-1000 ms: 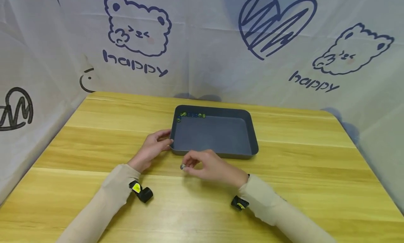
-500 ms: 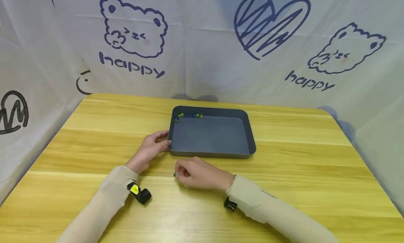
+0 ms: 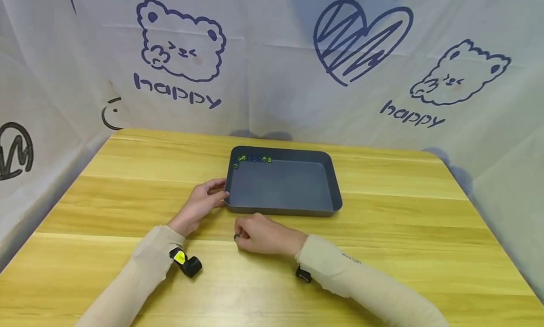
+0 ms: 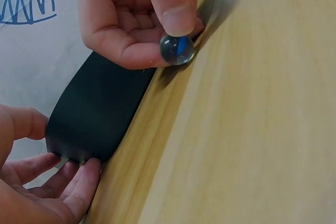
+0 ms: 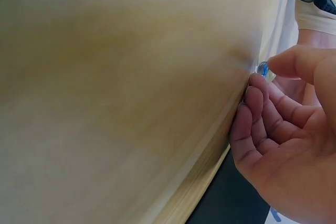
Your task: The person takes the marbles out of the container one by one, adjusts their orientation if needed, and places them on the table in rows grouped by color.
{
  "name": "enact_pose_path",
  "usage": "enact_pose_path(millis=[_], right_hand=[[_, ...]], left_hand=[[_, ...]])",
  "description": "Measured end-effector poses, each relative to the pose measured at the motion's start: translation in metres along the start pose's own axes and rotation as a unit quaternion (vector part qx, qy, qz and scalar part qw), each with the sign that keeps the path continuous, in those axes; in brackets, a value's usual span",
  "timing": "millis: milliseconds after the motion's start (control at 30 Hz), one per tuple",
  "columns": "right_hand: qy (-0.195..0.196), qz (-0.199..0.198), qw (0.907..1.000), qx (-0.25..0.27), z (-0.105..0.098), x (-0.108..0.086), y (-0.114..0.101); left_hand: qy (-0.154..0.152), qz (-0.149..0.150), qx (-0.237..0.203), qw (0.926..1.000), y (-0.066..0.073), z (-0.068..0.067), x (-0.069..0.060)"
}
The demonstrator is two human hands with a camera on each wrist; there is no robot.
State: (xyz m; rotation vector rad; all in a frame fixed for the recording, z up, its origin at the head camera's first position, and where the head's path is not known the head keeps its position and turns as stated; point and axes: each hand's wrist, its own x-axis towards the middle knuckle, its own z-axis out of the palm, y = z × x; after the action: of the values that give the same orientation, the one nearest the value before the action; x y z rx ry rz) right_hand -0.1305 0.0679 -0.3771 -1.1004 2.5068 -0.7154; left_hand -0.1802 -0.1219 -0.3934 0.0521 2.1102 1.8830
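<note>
My left hand (image 3: 199, 206) holds the near left corner of a dark grey baking tray (image 3: 280, 190). Its thumb is at the rim and its fingers touch the outer wall, as the left wrist view shows. In front of the tray, low over the table, my right hand (image 3: 265, 235) pinches a marble (image 4: 177, 50) between thumb and forefinger. That marble is clear glass with a blue swirl inside; the right wrist view shows it at the fingertips too. Along the tray's far wall, from the left corner, lies a row of yellow-green and blue marbles (image 3: 254, 159), which bends down the left side.
A wooden table (image 3: 403, 232) carries the tray near its back edge. Behind it hangs a white cloth (image 3: 272, 72) with drawn bears and a heart. Black wrist cameras (image 3: 192, 266) are strapped to both sleeves.
My right hand has moved slightly left and toward me, away from the tray's front edge, with the marble still pinched. The left hand keeps its hold on the tray.
</note>
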Motion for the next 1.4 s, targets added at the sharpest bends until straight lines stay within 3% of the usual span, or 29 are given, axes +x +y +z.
enact_pose_path(millis=[1400], right_hand=[[-0.009, -0.007, 0.9998, 0.019, -0.003, -0.0009, 0.0016]], left_hand=[[-0.005, -0.002, 0.003, 1.0, -0.0003, -0.0009, -0.001]])
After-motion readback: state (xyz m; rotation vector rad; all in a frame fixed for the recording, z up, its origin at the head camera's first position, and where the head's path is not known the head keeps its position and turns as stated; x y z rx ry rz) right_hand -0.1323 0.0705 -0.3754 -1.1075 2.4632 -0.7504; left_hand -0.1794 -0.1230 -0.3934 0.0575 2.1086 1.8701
